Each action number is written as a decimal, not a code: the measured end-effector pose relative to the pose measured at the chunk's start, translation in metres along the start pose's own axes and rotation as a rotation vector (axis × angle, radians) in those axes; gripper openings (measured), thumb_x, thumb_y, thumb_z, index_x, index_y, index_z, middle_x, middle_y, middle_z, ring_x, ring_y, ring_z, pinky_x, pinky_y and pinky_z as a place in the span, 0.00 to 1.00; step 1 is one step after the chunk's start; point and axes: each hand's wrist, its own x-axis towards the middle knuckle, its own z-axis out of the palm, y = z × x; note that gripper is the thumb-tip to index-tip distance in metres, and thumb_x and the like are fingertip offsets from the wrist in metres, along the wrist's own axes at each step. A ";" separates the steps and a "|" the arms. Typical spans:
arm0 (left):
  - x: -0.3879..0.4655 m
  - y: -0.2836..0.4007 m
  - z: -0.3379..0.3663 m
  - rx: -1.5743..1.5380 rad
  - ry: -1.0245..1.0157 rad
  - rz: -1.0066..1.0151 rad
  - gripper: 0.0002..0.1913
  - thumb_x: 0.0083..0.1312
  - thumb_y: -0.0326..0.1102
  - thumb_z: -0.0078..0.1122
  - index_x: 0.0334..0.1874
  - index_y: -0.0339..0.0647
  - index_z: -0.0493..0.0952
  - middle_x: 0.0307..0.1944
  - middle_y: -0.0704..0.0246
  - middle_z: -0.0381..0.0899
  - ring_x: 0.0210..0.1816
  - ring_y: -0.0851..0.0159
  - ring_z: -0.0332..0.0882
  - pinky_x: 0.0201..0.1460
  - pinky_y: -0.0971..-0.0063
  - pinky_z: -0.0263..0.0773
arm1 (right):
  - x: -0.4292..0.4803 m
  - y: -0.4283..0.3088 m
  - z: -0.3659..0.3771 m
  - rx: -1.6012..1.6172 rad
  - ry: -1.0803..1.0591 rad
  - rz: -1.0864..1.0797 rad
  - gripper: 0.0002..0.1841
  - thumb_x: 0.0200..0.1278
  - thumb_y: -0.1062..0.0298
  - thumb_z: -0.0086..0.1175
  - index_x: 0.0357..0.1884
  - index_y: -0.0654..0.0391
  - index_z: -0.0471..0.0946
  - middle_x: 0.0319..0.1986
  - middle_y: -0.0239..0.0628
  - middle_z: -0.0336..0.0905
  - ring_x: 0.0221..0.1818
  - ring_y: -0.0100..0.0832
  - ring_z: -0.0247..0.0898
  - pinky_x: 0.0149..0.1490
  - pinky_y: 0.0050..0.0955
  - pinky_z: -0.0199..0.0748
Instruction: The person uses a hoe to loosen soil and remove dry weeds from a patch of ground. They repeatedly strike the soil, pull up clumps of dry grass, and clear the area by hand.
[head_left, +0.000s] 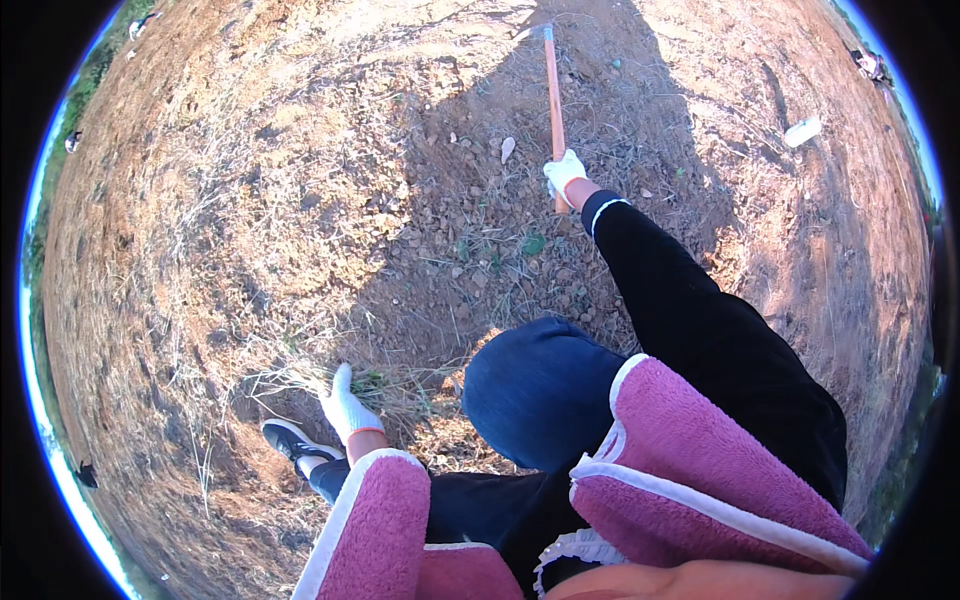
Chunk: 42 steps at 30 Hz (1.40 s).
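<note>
My right hand (565, 172), in a white knit glove with an orange cuff edge, is closed around the wooden handle (554, 97) of a hoe near its butt end. The hoe's metal blade (534, 31) rests at the far end, by the border of sun and shadow on the soil. Down at the left, beside my shoe (296, 442), my gloved left hand (349, 405) grips a bunch of dry and green grass (386, 386). Stalks stick out on both sides of that hand; its fingers are partly hidden.
Dry, cloddy soil (300, 187) with straw spreads all around. A pale stone (508, 148) lies left of the handle. A whitish container (803, 131) lies at the right. Other people (870, 66) are far off near the field's edges. My bent knee (540, 390) stands between my hands.
</note>
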 end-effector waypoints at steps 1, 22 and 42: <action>-0.003 0.002 0.002 -0.002 -0.002 0.006 0.31 0.65 0.26 0.69 0.72 0.37 0.74 0.60 0.64 0.82 0.52 0.59 0.82 0.56 0.64 0.79 | -0.016 0.017 0.000 0.052 -0.049 0.007 0.16 0.66 0.72 0.62 0.46 0.52 0.65 0.23 0.35 0.71 0.17 0.34 0.72 0.20 0.39 0.71; -0.019 -0.012 -0.046 -0.103 -0.029 0.067 0.28 0.65 0.26 0.68 0.70 0.37 0.75 0.58 0.64 0.82 0.52 0.59 0.82 0.56 0.63 0.79 | -0.291 0.174 -0.175 -0.403 -0.392 -0.026 0.17 0.63 0.57 0.63 0.47 0.58 0.79 0.37 0.41 0.83 0.43 0.37 0.80 0.49 0.39 0.77; -0.037 0.011 -0.007 0.002 0.075 0.047 0.30 0.66 0.25 0.68 0.72 0.36 0.73 0.60 0.62 0.82 0.53 0.60 0.81 0.57 0.65 0.78 | 0.036 -0.083 0.000 -0.114 0.289 -0.321 0.19 0.62 0.61 0.68 0.47 0.59 0.73 0.28 0.44 0.81 0.23 0.40 0.81 0.27 0.40 0.78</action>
